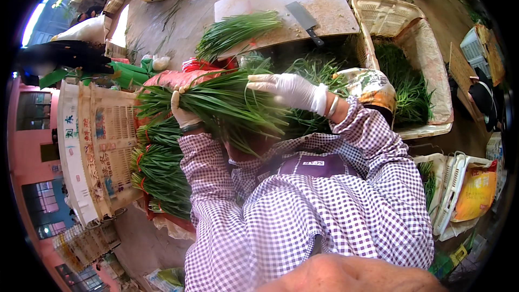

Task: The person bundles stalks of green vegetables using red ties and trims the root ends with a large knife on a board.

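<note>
1. The left hand (183, 112), in a white glove, is wrapping its grip around one end of a bundle of long green chives (216, 103); the fingers are closing on the stalks from the near side.
2. The right hand (289, 89), also gloved in white, is lying on top of the same bundle further along, its grip pressing down with fingers spread flat rather than curling under.
3. The bundle is stretching between the two grips, held in front of the person's chest, with loose leaf tips trailing below the right grip.
4. Left of the left grip, a pale plastic crate (94, 151) is standing on its side, and tied chive bunches (159, 170) are stacking up against its open face, just below that grip.
5. Beyond the right grip, a worn cutting surface (319, 5) is carrying a cleaver (305, 21) and another loose heap of chives (238, 30).
6. Right of the right grip, a cream basket (427, 59) lined with a sack is holding more greens (408, 86).
7. Further down on that side, a smaller white basket (451, 194) is holding a yellow bag (478, 192).
8. A patterned sleeve cover (367, 86) is showing just beyond the right wrist.
</note>
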Available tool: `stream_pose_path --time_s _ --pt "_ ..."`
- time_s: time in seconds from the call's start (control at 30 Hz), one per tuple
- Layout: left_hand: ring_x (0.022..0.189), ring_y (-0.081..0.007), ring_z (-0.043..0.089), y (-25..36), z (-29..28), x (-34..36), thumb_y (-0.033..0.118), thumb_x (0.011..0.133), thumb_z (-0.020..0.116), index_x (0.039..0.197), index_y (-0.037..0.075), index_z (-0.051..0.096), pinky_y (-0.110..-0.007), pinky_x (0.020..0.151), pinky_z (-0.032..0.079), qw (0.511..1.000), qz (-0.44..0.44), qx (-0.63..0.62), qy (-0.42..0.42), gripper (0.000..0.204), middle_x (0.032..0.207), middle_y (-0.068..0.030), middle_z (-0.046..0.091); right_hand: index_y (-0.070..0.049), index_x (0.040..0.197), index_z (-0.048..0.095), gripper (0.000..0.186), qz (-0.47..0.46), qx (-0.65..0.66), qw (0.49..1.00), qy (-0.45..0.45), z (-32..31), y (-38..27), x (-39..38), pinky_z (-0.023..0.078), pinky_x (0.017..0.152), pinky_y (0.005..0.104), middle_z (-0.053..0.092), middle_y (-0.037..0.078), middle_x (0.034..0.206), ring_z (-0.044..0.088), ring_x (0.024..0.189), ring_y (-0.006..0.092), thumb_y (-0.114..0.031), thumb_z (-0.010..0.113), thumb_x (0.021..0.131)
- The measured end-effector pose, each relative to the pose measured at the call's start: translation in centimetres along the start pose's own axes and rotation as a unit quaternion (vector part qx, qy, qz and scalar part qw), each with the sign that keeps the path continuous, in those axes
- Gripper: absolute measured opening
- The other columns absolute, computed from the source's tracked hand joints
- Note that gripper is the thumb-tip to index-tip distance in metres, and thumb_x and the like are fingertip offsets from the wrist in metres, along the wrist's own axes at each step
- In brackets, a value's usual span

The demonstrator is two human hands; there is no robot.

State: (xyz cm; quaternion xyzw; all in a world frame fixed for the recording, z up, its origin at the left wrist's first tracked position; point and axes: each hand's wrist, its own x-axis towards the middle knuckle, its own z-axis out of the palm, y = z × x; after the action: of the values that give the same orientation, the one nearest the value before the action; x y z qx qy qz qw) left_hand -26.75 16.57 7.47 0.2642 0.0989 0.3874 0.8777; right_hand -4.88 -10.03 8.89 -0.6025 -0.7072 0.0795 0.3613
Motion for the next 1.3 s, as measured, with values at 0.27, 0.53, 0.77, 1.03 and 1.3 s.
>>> stream_pose_path --time_s 0.27,0.53,0.77,1.03,1.3 --pt "0.103 -0.0248 0.060 0.9 -1.5 -0.6 0.020 0.091 0.057 0.100 0.006 0.065 -0.047 0.094 0.048 0.999 -0.012 0.026 0.041 0.019 0.106 -0.0077 0.066 -0.014 0.117 0.056 0.032 -0.130 -0.178 0.975 0.003 4.3 -2.2 0.8 0.050 0.061 0.0289 0.060 0.003 0.088 0.060 0.070 0.0181 -0.013 0.052 0.085" --pt "0.095 -0.0325 0.064 2.5 -4.6 -2.2 0.026 0.089 0.061 0.106 0.004 0.068 -0.048 0.088 0.051 0.980 -0.106 0.046 0.164 0.029 0.106 -0.0151 0.069 -0.012 0.075 0.055 0.003 -0.070 -0.227 0.971 0.005 0.9 -5.1 -6.5 0.045 0.059 0.0285 0.051 0.000 0.066 0.055 0.062 0.0151 -0.013 0.057 0.077" --pt "0.093 -0.0308 0.065 2.2 -5.1 -2.4 0.027 0.090 0.061 0.106 0.006 0.069 -0.047 0.084 0.054 0.979 -0.091 0.058 0.174 0.027 0.104 -0.0135 0.069 -0.013 0.108 0.070 0.029 0.338 -0.084 0.874 -0.338 -2.3 1.0 -13.4 0.051 0.080 0.0379 0.069 0.009 0.103 0.065 0.093 0.0283 -0.025 0.066 0.082" --pt "0.102 -0.0278 0.062 1.3 -6.9 -1.7 0.026 0.093 0.058 0.102 0.014 0.068 -0.053 0.088 0.052 0.992 -0.040 0.063 0.106 0.018 0.114 -0.0050 0.067 -0.020 0.149 0.028 0.088 0.193 0.165 0.967 0.022 -1.0 3.4 -0.7 0.054 0.081 0.0345 0.045 0.014 0.143 0.065 0.100 0.0232 -0.005 0.073 0.075" --pt "0.112 -0.0226 0.056 1.2 -6.7 -3.0 0.020 0.087 0.062 0.101 0.010 0.064 -0.047 0.102 0.042 0.997 0.074 0.008 0.011 0.018 0.110 -0.0061 0.064 -0.014 0.118 0.063 0.031 0.226 0.008 0.968 -0.106 -0.4 6.3 -7.5 0.051 0.082 0.0403 0.067 0.015 0.101 0.066 0.091 0.0314 -0.018 0.060 0.088"
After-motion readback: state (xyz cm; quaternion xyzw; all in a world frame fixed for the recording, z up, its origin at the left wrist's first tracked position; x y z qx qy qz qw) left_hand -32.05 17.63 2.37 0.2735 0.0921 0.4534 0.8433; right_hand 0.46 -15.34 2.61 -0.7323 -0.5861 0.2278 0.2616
